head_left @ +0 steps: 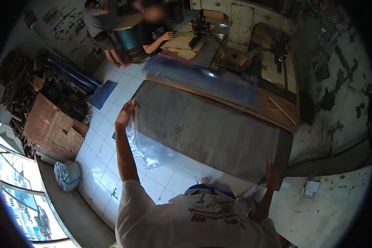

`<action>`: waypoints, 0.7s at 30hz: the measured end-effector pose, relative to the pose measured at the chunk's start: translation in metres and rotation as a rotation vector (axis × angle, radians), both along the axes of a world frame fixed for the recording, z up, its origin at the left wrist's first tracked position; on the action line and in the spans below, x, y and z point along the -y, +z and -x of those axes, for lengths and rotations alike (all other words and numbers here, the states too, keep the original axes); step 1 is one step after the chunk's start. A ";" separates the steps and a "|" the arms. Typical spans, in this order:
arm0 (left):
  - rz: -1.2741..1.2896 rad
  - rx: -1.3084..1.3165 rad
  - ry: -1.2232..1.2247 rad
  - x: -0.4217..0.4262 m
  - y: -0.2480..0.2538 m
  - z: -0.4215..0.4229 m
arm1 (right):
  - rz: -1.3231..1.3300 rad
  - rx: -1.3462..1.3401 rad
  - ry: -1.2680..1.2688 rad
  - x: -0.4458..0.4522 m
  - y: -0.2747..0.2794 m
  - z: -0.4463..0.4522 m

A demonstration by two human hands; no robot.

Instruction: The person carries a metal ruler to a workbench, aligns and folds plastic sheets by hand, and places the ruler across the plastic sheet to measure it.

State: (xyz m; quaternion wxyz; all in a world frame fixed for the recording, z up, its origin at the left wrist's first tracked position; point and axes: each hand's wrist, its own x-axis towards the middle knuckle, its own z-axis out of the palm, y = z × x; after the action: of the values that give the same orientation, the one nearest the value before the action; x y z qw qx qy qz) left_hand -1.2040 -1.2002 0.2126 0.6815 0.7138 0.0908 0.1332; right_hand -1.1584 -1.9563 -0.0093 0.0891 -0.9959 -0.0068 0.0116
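A clear plastic sheet [144, 151] stretches between my two hands, with bright glare on its left part. My left hand [126, 113] is raised at the sheet's left corner, fingers closed on its edge. Lower on the right, my right hand [272, 175] grips the opposite end; it is dim and partly blurred. Beneath and behind the see-through sheet lies a dark grey worktable [286, 151], its surface visible through the plastic.
Bluish sheeting [206, 82] lies along the bed of a large machine [239, 29] beyond the table. One person [153, 33] sits beside it; another person [98, 31] stands farther back. Leaning boards [56, 126] and a white sack [67, 175] are at left, a pale surface [330, 202] at right.
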 end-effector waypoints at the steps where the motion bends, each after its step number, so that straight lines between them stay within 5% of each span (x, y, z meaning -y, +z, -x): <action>1: 0.092 0.055 -0.032 0.010 0.020 -0.002 | -0.155 0.024 -0.101 -0.008 -0.019 -0.007; 2: 0.199 0.219 -0.143 0.025 0.033 -0.010 | -0.308 0.044 -0.203 -0.019 -0.026 -0.014; 4: 0.431 0.535 -0.357 0.081 0.051 -0.035 | -0.192 -0.077 -0.149 -0.058 0.014 -0.013; 6: 0.524 0.546 -0.354 0.163 0.091 -0.052 | -0.368 0.016 -0.070 -0.084 0.015 -0.010; 10: 0.581 0.432 -0.721 0.322 0.130 -0.110 | -0.330 -0.001 0.046 -0.125 0.065 -0.010; 13: 0.227 0.435 -0.900 0.445 0.153 -0.131 | -0.810 0.090 -0.046 -0.077 0.093 -0.026; 17: -0.016 0.622 -1.159 0.581 0.114 -0.128 | -1.841 0.212 -0.211 0.061 0.194 -0.026; 19: -0.124 0.690 -1.242 0.637 0.083 -0.126 | -1.868 0.163 -0.216 0.105 0.240 -0.013; 21: -0.150 0.743 -1.319 0.656 0.055 -0.119 | -1.394 0.017 -0.244 0.106 0.273 -0.006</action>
State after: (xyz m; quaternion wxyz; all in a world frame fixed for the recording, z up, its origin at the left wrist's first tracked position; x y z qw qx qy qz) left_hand -1.0848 -1.8562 0.2674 0.5555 0.5728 -0.5994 -0.0645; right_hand -1.1525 -2.0626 0.2635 0.7068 -0.7005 0.0981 -0.0132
